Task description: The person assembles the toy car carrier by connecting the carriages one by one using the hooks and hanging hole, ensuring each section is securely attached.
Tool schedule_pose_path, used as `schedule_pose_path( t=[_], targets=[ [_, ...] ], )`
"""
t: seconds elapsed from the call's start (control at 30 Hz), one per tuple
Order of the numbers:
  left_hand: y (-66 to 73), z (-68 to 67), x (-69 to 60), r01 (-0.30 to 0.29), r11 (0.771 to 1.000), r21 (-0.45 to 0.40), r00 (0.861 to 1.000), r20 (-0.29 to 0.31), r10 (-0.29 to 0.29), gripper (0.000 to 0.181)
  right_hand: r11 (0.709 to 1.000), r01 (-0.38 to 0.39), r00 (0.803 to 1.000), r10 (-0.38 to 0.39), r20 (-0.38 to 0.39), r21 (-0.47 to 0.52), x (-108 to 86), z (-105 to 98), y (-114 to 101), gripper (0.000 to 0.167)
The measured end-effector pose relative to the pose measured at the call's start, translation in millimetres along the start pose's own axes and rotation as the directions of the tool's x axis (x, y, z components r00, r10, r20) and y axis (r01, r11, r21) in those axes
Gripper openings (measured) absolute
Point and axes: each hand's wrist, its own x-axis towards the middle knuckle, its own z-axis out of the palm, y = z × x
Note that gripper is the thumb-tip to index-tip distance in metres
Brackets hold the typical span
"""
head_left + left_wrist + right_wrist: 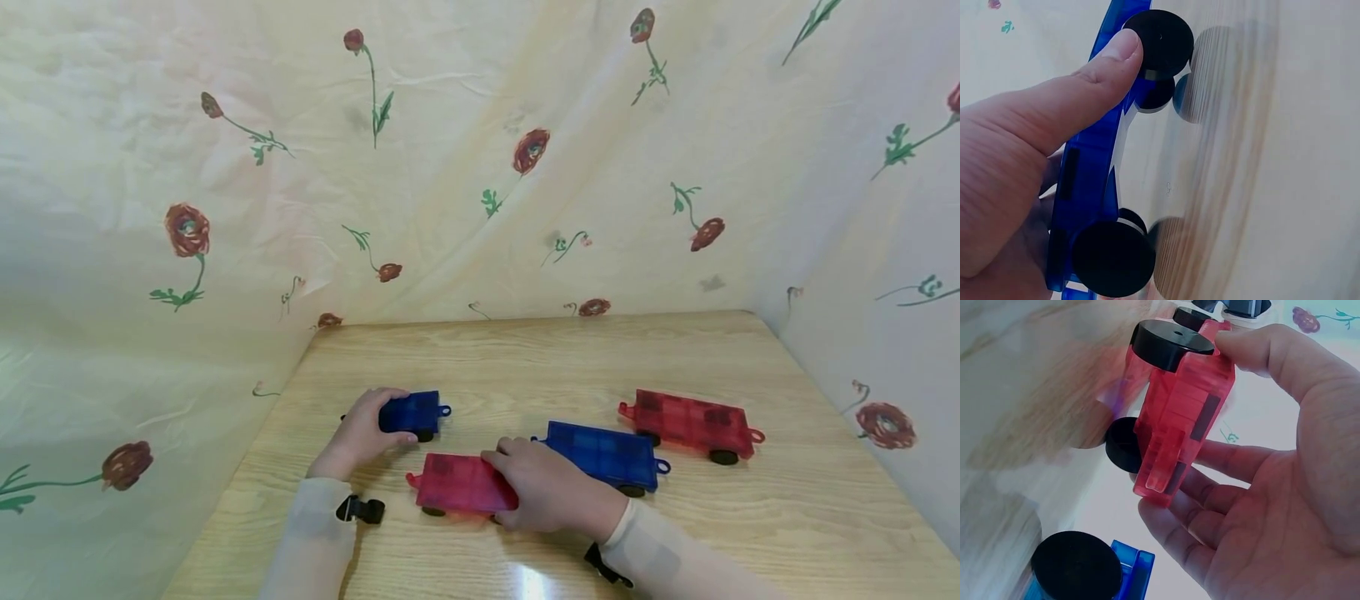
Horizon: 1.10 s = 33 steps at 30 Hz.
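At the left of the table, my left hand grips a blue toy car base; in the left wrist view the thumb lies along its side by a black wheel. My right hand holds the right end of a red car base, nearer the front. The right wrist view has this red base between thumb and fingers, its black wheels facing the table. Another blue base stands just behind my right hand, and a second red base stands to its right.
The wooden table is bordered by a flowered cloth at the back and both sides. A black buckle strap hangs at the left wrist, and another at the right wrist.
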Motion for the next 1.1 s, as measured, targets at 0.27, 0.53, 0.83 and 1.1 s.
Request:
schedule_pose_path(
  t=[0.27, 0.53, 0.83, 1.1],
  targets=[
    [-1.7, -0.2, -1.5, -0.035, 0.999, -0.012, 0.999, -0.012, 0.034, 0.074, 0.999, -0.021, 1.0, 0.022, -0.015, 0.032, 0.1, -2, -1, 0.071],
    [-5.7, -1.7, -3.0, 0.001, 0.999, -0.048, 1.0, -0.03, -0.002, 0.073, 0.999, -0.037, 0.999, 0.038, -0.038, 0.029, 2.1, 0, 3, 0.069],
    [-5.9, -3.3, -4.3, -0.024, 0.996, -0.087, 0.997, -0.075, 0.018, 0.073, 0.999, -0.038, 0.997, 0.039, -0.073, 0.023, 5.5, 2, 8, 0.069],
    [-4.5, -6.3, -6.6, -0.024, 0.99, -0.136, 0.993, -0.115, 0.009, 0.072, 0.999, -0.05, 0.995, 0.048, -0.089, -0.011, 12.5, -1, 8, 0.069]
  ],
)
